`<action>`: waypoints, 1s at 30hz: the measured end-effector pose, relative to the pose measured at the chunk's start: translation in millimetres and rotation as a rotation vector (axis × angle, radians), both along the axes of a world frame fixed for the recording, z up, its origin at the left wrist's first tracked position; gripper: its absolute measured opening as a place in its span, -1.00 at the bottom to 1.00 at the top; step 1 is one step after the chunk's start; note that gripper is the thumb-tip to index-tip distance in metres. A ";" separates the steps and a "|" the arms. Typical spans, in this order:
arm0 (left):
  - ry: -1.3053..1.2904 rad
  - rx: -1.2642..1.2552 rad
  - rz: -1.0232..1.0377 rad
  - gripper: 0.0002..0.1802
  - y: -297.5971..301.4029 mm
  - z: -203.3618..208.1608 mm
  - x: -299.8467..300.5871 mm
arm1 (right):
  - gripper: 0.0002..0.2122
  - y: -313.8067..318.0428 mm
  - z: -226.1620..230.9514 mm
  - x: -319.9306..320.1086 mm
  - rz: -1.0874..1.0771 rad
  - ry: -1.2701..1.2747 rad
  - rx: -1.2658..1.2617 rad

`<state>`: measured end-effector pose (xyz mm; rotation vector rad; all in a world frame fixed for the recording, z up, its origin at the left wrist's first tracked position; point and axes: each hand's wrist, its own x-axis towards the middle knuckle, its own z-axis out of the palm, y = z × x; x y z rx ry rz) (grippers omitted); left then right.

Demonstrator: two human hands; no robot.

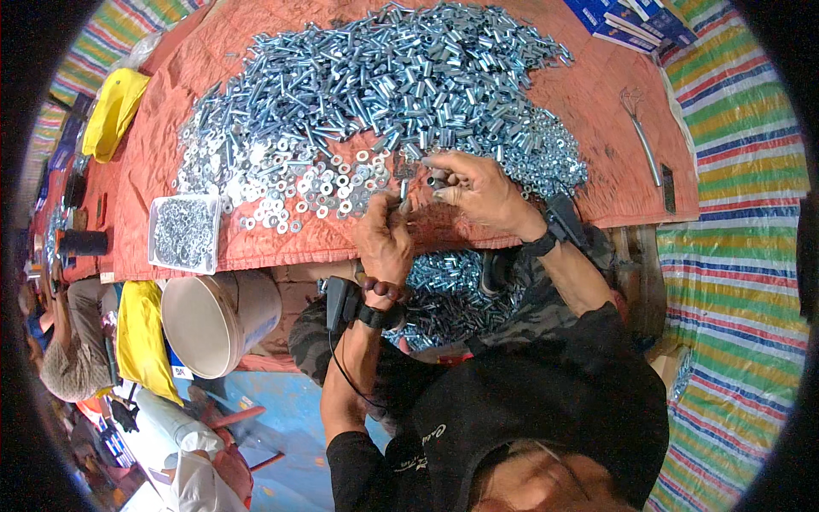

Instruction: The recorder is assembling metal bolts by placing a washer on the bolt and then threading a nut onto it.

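Observation:
Over the near edge of a red cloth-covered table, my left hand is closed around a small metal bolt that points up between thumb and fingers. Just right of it, my right hand pinches a short dark metal sleeve; its far end is hidden by the fingers. The two pieces are close but apart. Flat washers lie scattered left of my hands. Beyond them spreads a large heap of bolts and sleeves, with small nuts at its right side.
A white tray of small metal parts stands at the table's left edge. Below it is a white bucket. Finished-looking metal pieces lie in my lap area. A wire-pronged tool and blue boxes rest at right. Another person sits far left.

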<state>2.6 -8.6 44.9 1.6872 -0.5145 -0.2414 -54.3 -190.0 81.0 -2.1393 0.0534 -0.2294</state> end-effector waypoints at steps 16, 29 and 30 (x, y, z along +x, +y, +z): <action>-0.438 0.353 -0.137 -0.74 -9.4 -1.5 -5.1 | -0.80 -17.2 -6.8 -13.3 0.039 -0.110 0.063; -0.162 0.031 -0.136 -0.68 -10.9 -11.0 -19.0 | -0.79 8.5 -25.6 -18.7 -0.020 0.039 0.191; -0.147 0.096 -0.125 -0.73 -9.7 -12.0 -20.1 | -0.81 8.2 -27.1 -19.8 -0.015 0.151 0.300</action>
